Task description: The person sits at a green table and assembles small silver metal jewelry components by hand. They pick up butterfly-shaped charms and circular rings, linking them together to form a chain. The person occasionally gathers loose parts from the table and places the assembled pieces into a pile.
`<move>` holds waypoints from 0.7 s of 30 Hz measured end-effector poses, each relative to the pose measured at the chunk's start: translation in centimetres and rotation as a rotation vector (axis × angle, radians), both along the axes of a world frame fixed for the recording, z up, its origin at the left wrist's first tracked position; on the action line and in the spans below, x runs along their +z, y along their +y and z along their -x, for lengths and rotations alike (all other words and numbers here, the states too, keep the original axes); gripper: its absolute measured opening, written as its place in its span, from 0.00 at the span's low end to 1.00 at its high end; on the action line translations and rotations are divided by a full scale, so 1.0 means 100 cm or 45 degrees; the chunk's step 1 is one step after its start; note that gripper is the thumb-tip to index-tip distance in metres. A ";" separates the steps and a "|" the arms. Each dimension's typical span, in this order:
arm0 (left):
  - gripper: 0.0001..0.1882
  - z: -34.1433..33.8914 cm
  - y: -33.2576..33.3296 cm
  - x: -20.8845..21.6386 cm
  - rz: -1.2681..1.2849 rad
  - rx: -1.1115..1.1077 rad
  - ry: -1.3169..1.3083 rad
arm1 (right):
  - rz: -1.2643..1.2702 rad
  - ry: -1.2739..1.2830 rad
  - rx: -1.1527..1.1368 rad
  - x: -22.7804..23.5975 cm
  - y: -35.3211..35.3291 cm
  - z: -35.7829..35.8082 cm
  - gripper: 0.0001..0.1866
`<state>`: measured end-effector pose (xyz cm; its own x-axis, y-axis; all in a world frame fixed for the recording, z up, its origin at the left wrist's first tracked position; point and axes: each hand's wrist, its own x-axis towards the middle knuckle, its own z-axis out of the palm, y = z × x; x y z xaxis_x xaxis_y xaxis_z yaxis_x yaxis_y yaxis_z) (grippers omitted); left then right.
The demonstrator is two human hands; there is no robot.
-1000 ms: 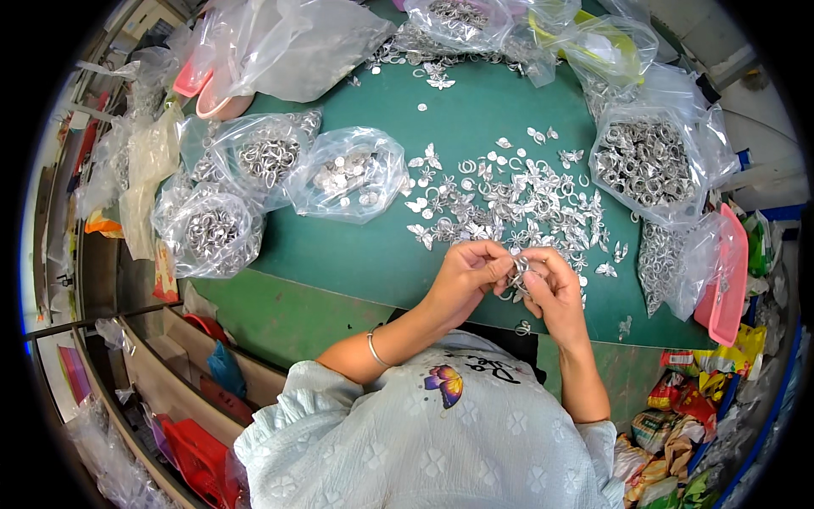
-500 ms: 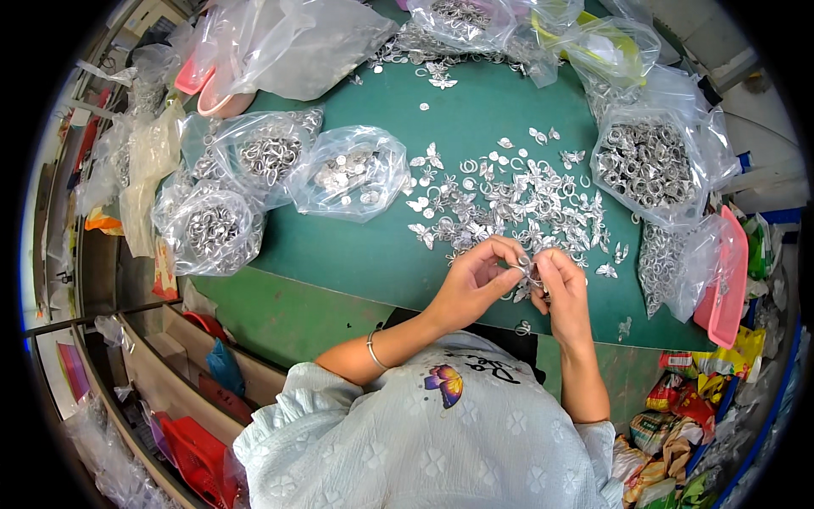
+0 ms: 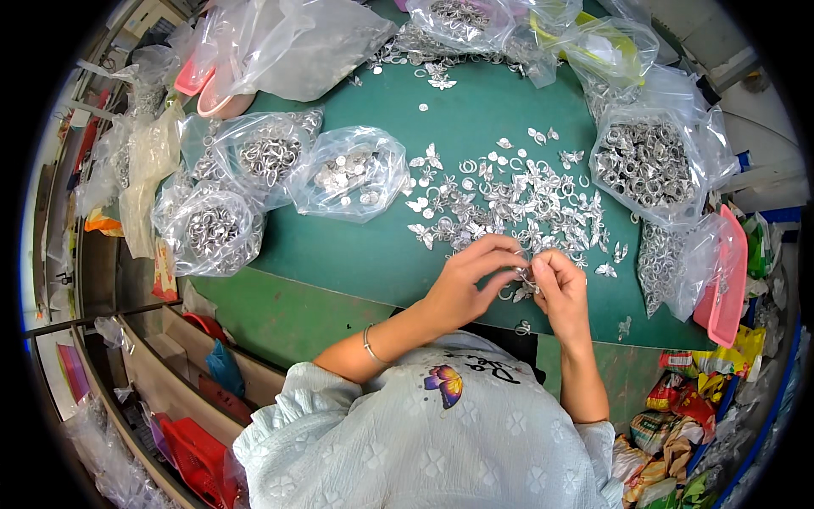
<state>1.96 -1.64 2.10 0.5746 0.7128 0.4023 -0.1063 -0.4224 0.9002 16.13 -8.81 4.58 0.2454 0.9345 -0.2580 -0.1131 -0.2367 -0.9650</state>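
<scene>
Nearest us, a loose part (image 3: pixel 522 327) sits at the front edge of the table (image 3: pixel 339 263), below our hands; whether it overhangs, we cannot tell. Just beyond that edge, right of its middle, the metal piece (image 3: pixel 527 276) is between our fingertips. Our right hand (image 3: pixel 561 293) pinches it, thumb against forefinger. Our left hand (image 3: pixel 465 284) is half curled, thumb and forefinger parted, tips at the piece; we cannot tell whether they grip it. We judge the step in hand to be fingertip work on this one piece, and the next move to call for a light, steady pinch and small turns.

To the left of our left hand, a stretch of green top follows the front edge and gives us room to swing out. Toward the right front corner, a bag (image 3: pixel 657 263) and a pink tray (image 3: pixel 723 280) limit that side.

The pile (image 3: pixel 517 199) begins close beyond our knuckles, so pushing forward could scatter it. Farther on, the disc bag (image 3: pixel 349 176) lies left of the pile and the ring bag (image 3: pixel 643 161) right, near the side edge. More green top leads back to bags (image 3: pixel 462 15) along the far edge.
</scene>
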 end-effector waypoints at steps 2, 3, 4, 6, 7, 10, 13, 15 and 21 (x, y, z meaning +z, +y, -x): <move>0.13 0.002 -0.001 0.002 -0.037 0.046 0.049 | -0.008 -0.068 -0.007 -0.001 0.000 0.000 0.08; 0.13 0.002 -0.001 0.003 -0.056 0.069 0.073 | -0.022 -0.116 -0.019 -0.003 0.000 0.000 0.08; 0.13 0.003 0.000 0.003 -0.168 0.040 0.041 | -0.037 -0.165 -0.031 -0.004 -0.001 0.000 0.08; 0.13 0.005 0.003 -0.003 -0.393 -0.016 -0.020 | -0.059 -0.193 -0.022 -0.003 -0.001 -0.002 0.07; 0.12 0.004 0.004 -0.006 -0.069 -0.069 -0.130 | -0.071 -0.207 -0.017 -0.003 -0.002 -0.002 0.07; 0.11 -0.001 0.005 -0.015 0.962 -0.279 -0.440 | -0.274 -0.824 -0.138 -0.003 0.003 0.009 0.06; 0.10 -0.001 0.007 -0.019 1.748 -0.504 -0.632 | -0.371 -1.043 -0.163 -0.011 0.003 0.009 0.08; 0.09 -0.002 0.004 -0.017 1.794 -0.526 -0.661 | -0.219 -0.657 -0.155 -0.010 0.003 0.006 0.07; 0.09 0.008 0.013 -0.005 0.316 -0.166 0.151 | -0.201 -0.530 -0.044 -0.007 0.003 0.000 0.07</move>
<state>1.20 -0.31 1.58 0.7002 0.6981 0.1495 -0.0330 -0.1776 0.9836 16.17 -8.51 3.88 0.3298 0.9439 0.0146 0.2871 -0.0856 -0.9541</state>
